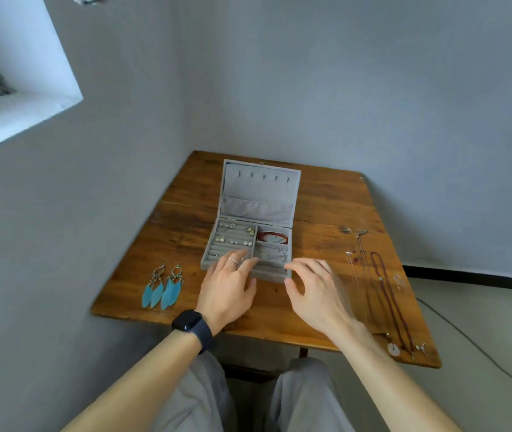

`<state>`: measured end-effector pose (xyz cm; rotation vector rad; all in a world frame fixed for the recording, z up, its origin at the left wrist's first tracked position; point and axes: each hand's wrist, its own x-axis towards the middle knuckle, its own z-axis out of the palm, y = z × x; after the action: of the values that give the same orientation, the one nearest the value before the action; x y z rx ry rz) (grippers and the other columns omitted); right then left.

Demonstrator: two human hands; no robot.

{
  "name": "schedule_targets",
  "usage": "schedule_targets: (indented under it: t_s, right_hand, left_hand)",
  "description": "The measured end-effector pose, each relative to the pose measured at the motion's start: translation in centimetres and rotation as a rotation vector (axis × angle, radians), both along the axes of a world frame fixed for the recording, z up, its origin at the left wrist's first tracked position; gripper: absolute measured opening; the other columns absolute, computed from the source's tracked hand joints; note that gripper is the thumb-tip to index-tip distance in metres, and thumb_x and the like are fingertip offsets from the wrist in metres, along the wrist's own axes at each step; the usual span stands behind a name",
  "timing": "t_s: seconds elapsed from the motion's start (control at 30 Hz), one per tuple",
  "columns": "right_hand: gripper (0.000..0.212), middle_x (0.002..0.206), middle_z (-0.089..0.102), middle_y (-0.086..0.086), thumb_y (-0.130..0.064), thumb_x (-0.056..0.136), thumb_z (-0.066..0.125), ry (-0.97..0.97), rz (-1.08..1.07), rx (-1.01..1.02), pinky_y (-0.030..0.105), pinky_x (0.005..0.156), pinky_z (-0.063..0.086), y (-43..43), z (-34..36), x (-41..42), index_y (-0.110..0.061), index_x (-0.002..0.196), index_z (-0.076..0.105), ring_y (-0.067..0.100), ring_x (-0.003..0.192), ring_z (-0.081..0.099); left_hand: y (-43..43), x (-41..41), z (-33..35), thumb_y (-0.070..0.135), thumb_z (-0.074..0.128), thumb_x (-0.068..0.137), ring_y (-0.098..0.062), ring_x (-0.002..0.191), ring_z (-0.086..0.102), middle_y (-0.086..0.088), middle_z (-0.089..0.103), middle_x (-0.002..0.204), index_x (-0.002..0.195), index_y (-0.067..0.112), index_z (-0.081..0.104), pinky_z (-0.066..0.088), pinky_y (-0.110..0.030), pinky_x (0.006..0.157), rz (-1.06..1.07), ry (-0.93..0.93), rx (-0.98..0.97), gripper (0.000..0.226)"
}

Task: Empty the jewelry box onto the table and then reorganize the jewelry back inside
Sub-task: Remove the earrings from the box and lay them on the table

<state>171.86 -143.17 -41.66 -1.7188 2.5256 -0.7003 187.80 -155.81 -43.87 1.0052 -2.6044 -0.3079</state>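
A grey jewelry box (232, 210) stands open in the middle of the wooden table (320, 210), lid upright at the back. Small earrings and rings (235, 236) sit in its left slots. A red bracelet (272, 237) lies in the upper right compartment and a thin silver bangle (275, 255) in the one below. My left hand (228, 288) rests with straight fingers on the box's front left edge. Just off the front right corner, my right hand (317, 289) hovers with fingers loosely bent, holding nothing.
Two turquoise feather earrings (162, 286) lie at the table's left front. Several necklaces lie stretched out on the right, among them a dark red beaded one (387, 291) and a round pale pendant (393, 349). Walls close in behind and to the left.
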Motion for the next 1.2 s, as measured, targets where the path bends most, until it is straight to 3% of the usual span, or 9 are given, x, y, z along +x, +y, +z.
schedule_targets:
  t_s: [0.13,0.3,0.6,0.73,0.83,0.9,1.07,1.13,1.2]
  right_hand:
    - [0.035,0.137,0.052,-0.012,-0.038,0.099,0.05,0.035,0.069,0.047,0.028,0.098,0.046,-4.4,0.6,-0.6,-0.031,0.133,0.056,0.009,0.126,0.043]
    - [0.033,0.127,0.054,-0.01,-0.036,0.097,0.053,0.099,0.119,0.02,0.031,0.093,0.048,-10.3,0.2,-2.0,-0.029,0.128,0.062,0.014,0.119,0.048]
    - [0.027,0.115,0.061,-0.004,-0.03,0.098,0.056,0.105,0.203,0.006,0.035,0.086,0.05,-18.8,-1.8,-3.2,-0.025,0.122,0.067,0.018,0.107,0.053]
    - [0.026,0.111,0.06,-0.001,-0.026,0.096,0.059,0.153,0.248,0.013,0.038,0.083,0.05,-21.5,-2.2,-3.2,-0.024,0.12,0.069,0.023,0.105,0.053]
    - [0.027,0.107,0.056,0.001,-0.021,0.093,0.06,0.227,0.315,0.054,0.038,0.082,0.048,-22.7,-2.1,-3.2,-0.027,0.117,0.071,0.025,0.105,0.051]
    - [0.023,0.102,0.056,0.0,-0.021,0.09,0.066,0.289,0.338,0.061,0.037,0.077,0.048,-23.1,-2.0,-3.4,-0.028,0.11,0.073,0.026,0.101,0.052]
    - [0.029,0.094,0.057,-0.001,-0.022,0.067,0.087,0.422,0.363,0.064,0.032,0.067,0.047,-23.3,-2.7,-3.6,-0.022,0.093,0.073,0.022,0.09,0.057]
    - [0.016,0.101,0.059,0.002,-0.021,0.085,0.074,0.351,0.369,0.036,0.036,0.072,0.049,-22.9,-2.7,-3.5,-0.017,0.1,0.071,0.024,0.095,0.057]
    - [0.017,0.104,0.063,0.002,-0.023,0.1,0.053,0.117,0.315,0.012,0.038,0.077,0.051,-22.2,-2.0,-3.6,-0.015,0.106,0.067,0.021,0.097,0.056]
  left_hand:
    - [-5.1,0.2,0.7,0.03,0.062,0.092,-0.03,0.142,0.038,-0.009,0.043,0.153,0.135,0.027,0.059,0.035,-0.046,0.113,0.096,0.028,-0.056,0.044]
    - [-11.2,-0.4,1.5,0.032,0.058,0.095,-0.03,0.147,0.028,-0.012,0.03,0.16,0.136,0.03,0.058,0.028,-0.048,0.116,0.16,-0.04,-0.057,0.041]
    - [-16.9,-2.7,1.3,0.035,0.054,0.097,-0.024,0.148,0.024,-0.007,0.018,0.165,0.128,0.037,0.064,0.03,-0.041,0.114,0.065,-0.184,-0.108,0.033]
    - [-17.6,-3.2,1.0,0.036,0.061,0.094,-0.026,0.139,0.04,-0.006,0.033,0.159,0.113,0.033,0.074,0.04,-0.042,0.105,0.039,-0.204,-0.146,0.022]
    - [-17.6,-3.5,1.1,0.029,0.08,0.078,-0.028,0.115,0.061,-0.011,0.057,0.139,0.084,0.026,0.078,0.052,-0.041,0.085,0.023,-0.209,-0.249,0.007]
    - [-17.8,-3.5,0.9,0.028,0.087,0.069,-0.027,0.103,0.065,-0.011,0.065,0.126,0.074,0.023,0.076,0.054,-0.039,0.075,0.021,-0.221,-0.285,0.013]
    - [-18.1,-3.0,0.1,0.029,0.086,0.072,-0.026,0.092,0.066,-0.009,0.068,0.114,0.079,0.018,0.073,0.053,-0.038,0.066,-0.005,-0.153,-0.303,0.019]
    - [-17.9,-2.6,0.1,0.03,0.076,0.085,-0.026,0.097,0.064,-0.008,0.065,0.118,0.088,0.016,0.072,0.052,-0.038,0.07,-0.033,-0.105,-0.307,0.015]
    - [-17.6,-2.2,0.3,0.032,0.061,0.097,-0.022,0.108,0.058,-0.002,0.058,0.126,0.102,0.016,0.069,0.05,-0.037,0.079,-0.041,-0.063,-0.202,0.019]
